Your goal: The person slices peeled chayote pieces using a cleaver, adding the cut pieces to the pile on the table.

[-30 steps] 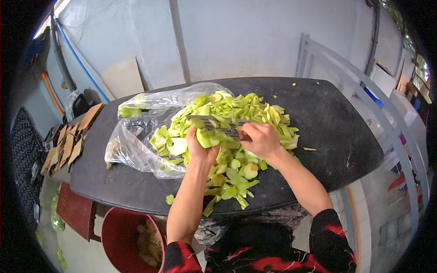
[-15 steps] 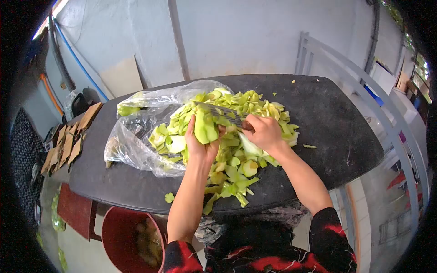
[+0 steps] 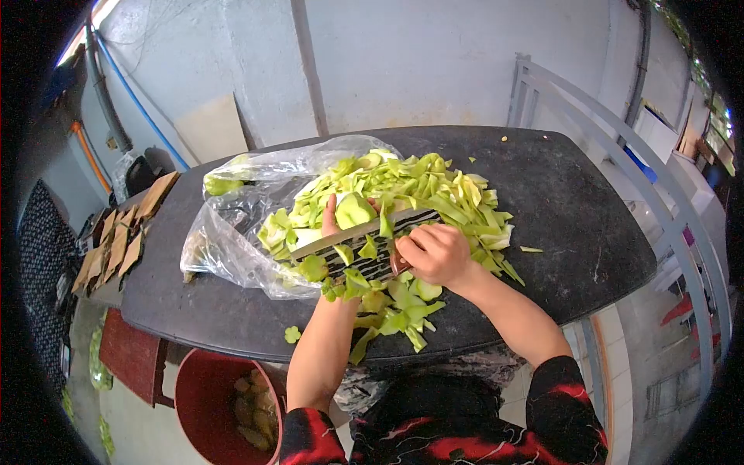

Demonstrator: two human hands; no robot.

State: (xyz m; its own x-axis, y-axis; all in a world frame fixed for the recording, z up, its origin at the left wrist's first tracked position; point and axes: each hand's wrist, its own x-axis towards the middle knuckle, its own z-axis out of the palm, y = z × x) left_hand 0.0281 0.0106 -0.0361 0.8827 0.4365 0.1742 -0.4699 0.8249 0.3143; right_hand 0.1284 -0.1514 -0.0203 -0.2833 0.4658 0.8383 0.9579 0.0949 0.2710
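Observation:
My right hand grips the brown handle of a broad-bladed knife. Several green slices cling to its dark, streaked blade, which slants across the middle of the view. Behind the blade, my left hand is wrapped round a pale green chayote-like vegetable with a flat cut face; the blade hides most of that hand. A wide heap of green slices surrounds both hands on the dark table. Beside it on the left lies a clear plastic bag with a whole green piece inside.
Below the table's front left edge stands a red bin with pale scraps in it, next to a red-brown stool. Brown cardboard pieces lie at the left. A grey metal railing runs along the right.
The knife has come down and left, its blade now tilted and crossing in front of my left hand. The held vegetable now shows a flat cut face, and slices sit on the blade.

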